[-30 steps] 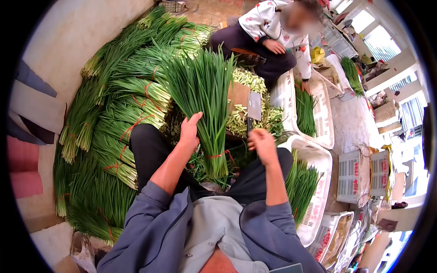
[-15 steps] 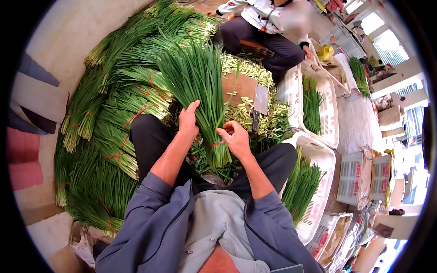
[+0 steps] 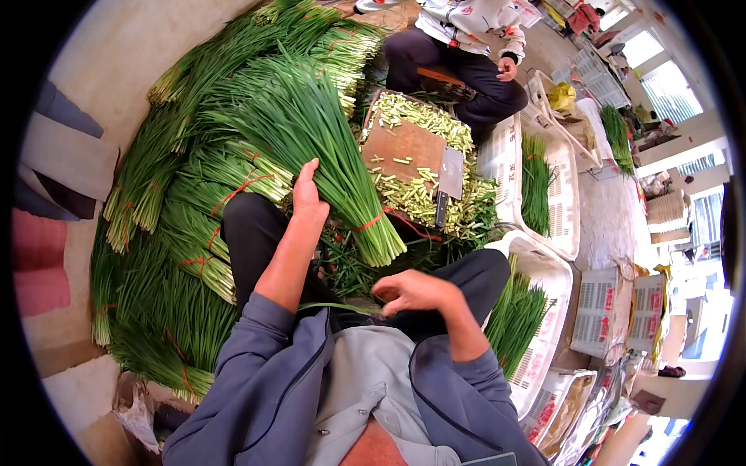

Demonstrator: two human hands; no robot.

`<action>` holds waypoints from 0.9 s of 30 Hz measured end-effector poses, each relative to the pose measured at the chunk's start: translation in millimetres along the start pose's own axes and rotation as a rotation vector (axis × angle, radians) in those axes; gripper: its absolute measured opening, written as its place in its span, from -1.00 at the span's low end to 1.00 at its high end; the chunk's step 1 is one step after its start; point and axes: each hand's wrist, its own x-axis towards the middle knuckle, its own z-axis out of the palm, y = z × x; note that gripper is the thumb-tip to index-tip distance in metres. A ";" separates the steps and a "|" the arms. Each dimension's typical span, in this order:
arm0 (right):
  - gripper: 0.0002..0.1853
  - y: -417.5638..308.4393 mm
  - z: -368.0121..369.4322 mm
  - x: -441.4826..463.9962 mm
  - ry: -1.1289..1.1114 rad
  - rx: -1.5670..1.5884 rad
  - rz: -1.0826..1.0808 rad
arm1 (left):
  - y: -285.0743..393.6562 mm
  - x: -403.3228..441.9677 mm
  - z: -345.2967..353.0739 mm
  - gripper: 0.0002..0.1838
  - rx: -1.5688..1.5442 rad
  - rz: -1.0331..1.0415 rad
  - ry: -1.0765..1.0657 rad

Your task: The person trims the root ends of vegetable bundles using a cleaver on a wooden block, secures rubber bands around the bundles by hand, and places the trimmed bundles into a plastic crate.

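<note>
A large bundle of green stalks (image 3: 326,155), tied near its cut ends with a red band (image 3: 368,222), slants over my lap. My left hand (image 3: 308,190) is wrapped round its near side, the thumb showing. Below the pale ends is my right hand (image 3: 416,293), fingers curled at a loose green blade (image 3: 342,306); whether they grip it is hidden. Beyond the bundle, a cleaver (image 3: 450,172) with a black handle lies on a wooden board (image 3: 400,151) among chopped stalk pieces (image 3: 416,115).
Many tied bundles (image 3: 194,175) are piled on the left. White baskets (image 3: 563,194) holding green bundles stand on the right. A person (image 3: 466,54) in dark trousers sits beyond the board. Further right are stacked crates (image 3: 596,311).
The bundle has tilted, its leaves going left and its cut ends right. My right hand has left the banded part and moved down towards my lap. The other person's arms have shifted.
</note>
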 end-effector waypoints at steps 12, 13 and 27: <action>-0.33 7.7 -97.1 113.3 0.868 0.376 -0.228 | -44.5 -35.5 22.1 -0.45 0.168 -0.054 -0.276; -0.41 10.9 -91.5 114.3 0.991 0.462 -0.201 | -43.6 -40.4 23.2 -0.45 0.170 -0.049 -0.282; -0.54 18.4 -81.0 104.6 1.353 0.423 -0.155 | -55.4 -42.6 9.3 0.07 0.064 -0.119 -0.393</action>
